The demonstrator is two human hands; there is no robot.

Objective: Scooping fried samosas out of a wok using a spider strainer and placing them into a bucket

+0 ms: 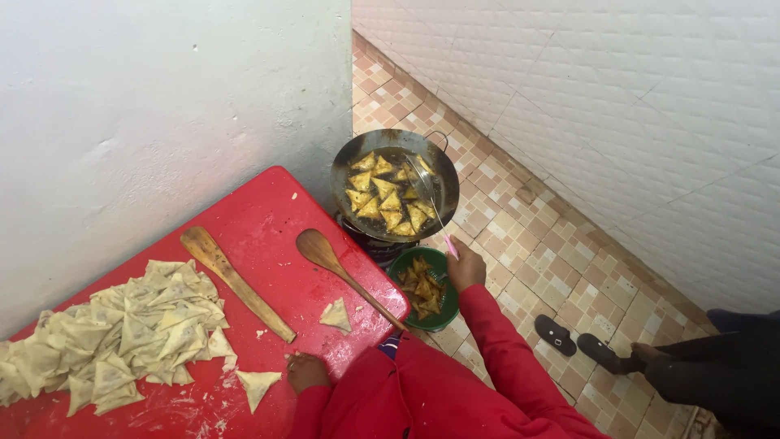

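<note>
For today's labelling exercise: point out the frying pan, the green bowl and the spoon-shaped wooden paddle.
frying pan (345,162): head view, on its bare left inner wall.
green bowl (404,262): head view, on its left rim.
spoon-shaped wooden paddle (313,245): head view, on its rounded blade.

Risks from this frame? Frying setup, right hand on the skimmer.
1. The right hand holds the skimmer over the pan of hot oil; splashes could reach the hand or sleeve.
2. The pan sits on a low burner on the floor, near another person's feet; a bump might tip it.
3. The wooden spoon overhangs the red table edge near the green bowl; it could be knocked off.
</note>
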